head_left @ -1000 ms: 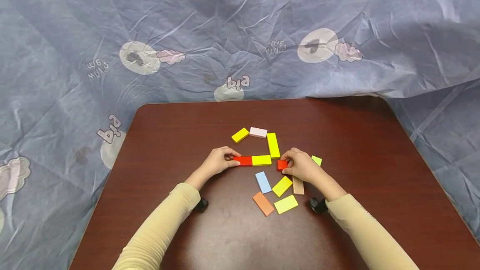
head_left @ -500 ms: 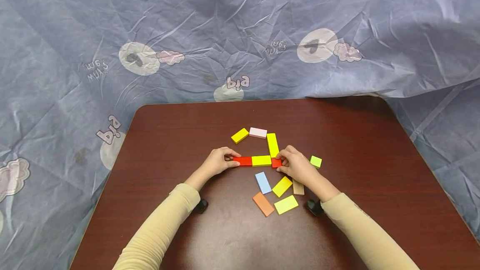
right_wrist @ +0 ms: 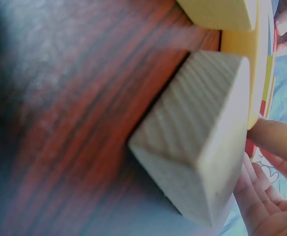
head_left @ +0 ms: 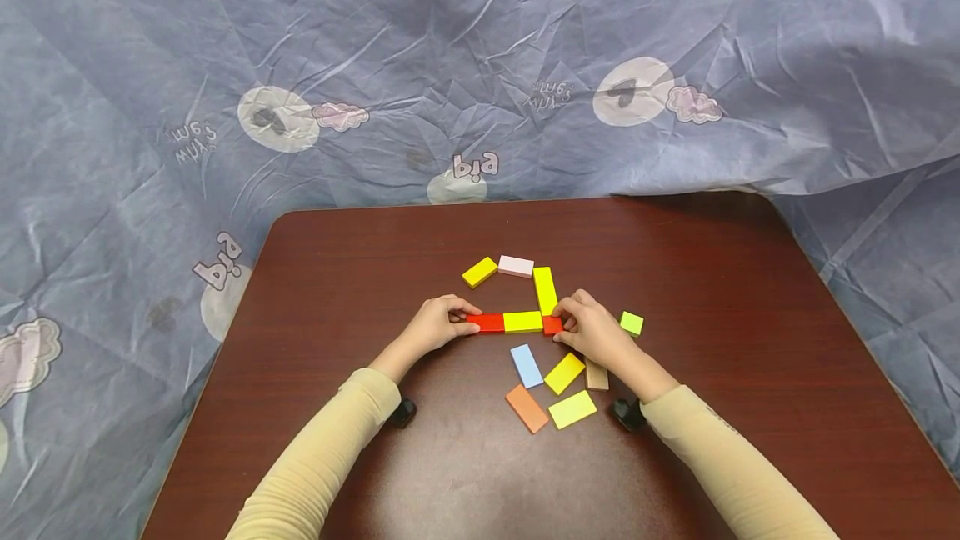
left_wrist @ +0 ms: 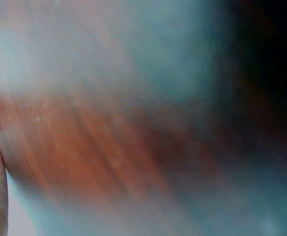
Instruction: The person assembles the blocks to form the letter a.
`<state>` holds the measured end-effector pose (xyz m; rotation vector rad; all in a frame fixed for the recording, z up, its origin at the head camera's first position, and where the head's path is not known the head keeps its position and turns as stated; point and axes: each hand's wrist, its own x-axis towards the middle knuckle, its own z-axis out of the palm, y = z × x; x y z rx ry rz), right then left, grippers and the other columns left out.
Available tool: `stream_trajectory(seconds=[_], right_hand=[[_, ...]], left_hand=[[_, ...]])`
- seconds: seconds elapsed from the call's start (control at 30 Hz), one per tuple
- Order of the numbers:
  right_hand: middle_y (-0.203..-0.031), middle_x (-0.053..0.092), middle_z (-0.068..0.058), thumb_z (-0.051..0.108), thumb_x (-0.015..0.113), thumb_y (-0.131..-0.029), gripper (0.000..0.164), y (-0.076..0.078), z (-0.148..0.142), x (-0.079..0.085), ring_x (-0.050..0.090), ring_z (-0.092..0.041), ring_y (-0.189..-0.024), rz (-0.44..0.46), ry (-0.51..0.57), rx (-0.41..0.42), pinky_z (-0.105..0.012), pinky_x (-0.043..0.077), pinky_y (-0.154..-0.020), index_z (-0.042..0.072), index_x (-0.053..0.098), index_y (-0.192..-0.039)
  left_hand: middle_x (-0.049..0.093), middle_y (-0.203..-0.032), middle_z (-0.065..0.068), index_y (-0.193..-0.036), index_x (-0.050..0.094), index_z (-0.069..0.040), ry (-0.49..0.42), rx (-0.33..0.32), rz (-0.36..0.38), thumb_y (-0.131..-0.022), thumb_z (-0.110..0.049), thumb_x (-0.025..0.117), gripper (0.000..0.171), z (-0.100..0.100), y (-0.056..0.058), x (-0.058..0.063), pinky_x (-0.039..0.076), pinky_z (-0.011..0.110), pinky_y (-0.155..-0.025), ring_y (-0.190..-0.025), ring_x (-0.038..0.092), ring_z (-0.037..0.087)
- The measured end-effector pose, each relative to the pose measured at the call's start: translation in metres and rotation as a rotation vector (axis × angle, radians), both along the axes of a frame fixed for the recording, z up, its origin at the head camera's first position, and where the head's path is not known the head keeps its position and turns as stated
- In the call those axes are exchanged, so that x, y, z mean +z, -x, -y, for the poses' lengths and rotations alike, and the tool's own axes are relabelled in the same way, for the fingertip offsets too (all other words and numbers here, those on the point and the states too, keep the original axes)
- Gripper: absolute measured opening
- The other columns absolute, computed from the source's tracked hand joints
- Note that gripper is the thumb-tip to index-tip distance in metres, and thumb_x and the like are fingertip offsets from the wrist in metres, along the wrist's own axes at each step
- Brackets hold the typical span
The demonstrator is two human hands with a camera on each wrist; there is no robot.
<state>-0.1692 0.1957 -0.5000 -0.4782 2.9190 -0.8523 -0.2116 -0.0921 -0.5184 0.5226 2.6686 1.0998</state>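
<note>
In the head view my left hand (head_left: pixel 435 325) pinches the left end of a flat red block (head_left: pixel 487 322). A yellow block (head_left: pixel 522 322) lies against that block's right end. My right hand (head_left: pixel 596 332) holds a smaller red block (head_left: pixel 552 326) between thumb and fingers, at the yellow one's right end, so the three form a row. A longer yellow block (head_left: pixel 545 290) runs away from the row's right end. The right wrist view shows a plain wooden block (right_wrist: pixel 192 132) large in front of my right fingers. Most of the left wrist view is blurred.
Beyond the row lie a pale pink block (head_left: pixel 516 266) and a slanted yellow block (head_left: pixel 480 272). Nearer are blue (head_left: pixel 527 366), yellow (head_left: pixel 564 373), orange (head_left: pixel 527 408) and yellow-green (head_left: pixel 572 409) blocks. A small green block (head_left: pixel 632 323) sits right of my right hand.
My right hand has moved left with the small red block, bringing it up to the yellow block's right end. Over the last half second both hands have stayed in place.
</note>
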Motion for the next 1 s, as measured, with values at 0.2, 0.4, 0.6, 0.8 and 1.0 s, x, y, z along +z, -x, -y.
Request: stream_trajectory(seconds=[0.2,0.4,0.6,0.8,1.0], right_hand=[[-0.100,0.056,-0.010,0.013,0.084,-0.078,0.036,0.001,0.001,-0.002,0.061,-0.016,-0.081,0.010,0.015,-0.009,-0.026,0.054,-0.067,0.005,0.064,-0.107],[-0.100,0.057,-0.010,0.012,0.083,-0.078,0.039,0.000,0.001,-0.001,0.062,-0.016,-0.081,0.013,0.017,-0.007,-0.029,0.056,-0.070,0.003,0.063,-0.111],[-0.105,0.057,-0.013,0.013,0.084,-0.078,0.048,0.003,-0.002,0.003,0.063,-0.019,-0.085,0.050,0.022,0.003,-0.031,0.058,-0.074,0.001,0.061,-0.118],[-0.119,0.058,-0.019,0.016,0.080,-0.083,0.053,0.011,-0.010,0.011,0.064,-0.029,-0.100,0.079,0.007,0.031,-0.040,0.058,-0.084,0.002,0.059,-0.129],[-0.135,0.055,-0.021,0.021,0.075,-0.087,0.055,0.020,-0.013,0.012,0.053,-0.039,-0.123,0.084,-0.074,0.072,-0.054,0.045,-0.105,0.005,0.057,-0.136]], left_hand=[[0.069,-0.099,0.002,-0.106,0.077,-0.014,-0.012,-0.007,0.001,-0.082,-0.018,0.081,0.025,0.000,-0.001,0.001,0.056,0.028,-0.081,-0.088,0.065,0.014],[0.069,-0.100,0.002,-0.107,0.077,-0.014,-0.007,-0.003,0.012,-0.082,-0.019,0.081,0.025,0.000,-0.001,0.001,0.056,0.028,-0.083,-0.089,0.066,0.014],[0.069,-0.101,0.003,-0.107,0.077,-0.014,-0.008,-0.008,0.015,-0.082,-0.019,0.081,0.025,0.000,-0.001,0.000,0.057,0.029,-0.083,-0.090,0.067,0.015],[0.069,-0.100,0.002,-0.106,0.077,-0.016,-0.003,-0.007,0.010,-0.082,-0.019,0.081,0.025,0.000,-0.001,0.001,0.056,0.028,-0.083,-0.090,0.066,0.015],[0.069,-0.099,0.000,-0.106,0.077,-0.017,0.003,-0.004,0.013,-0.082,-0.020,0.081,0.025,-0.001,-0.002,0.002,0.056,0.027,-0.083,-0.089,0.065,0.013]])
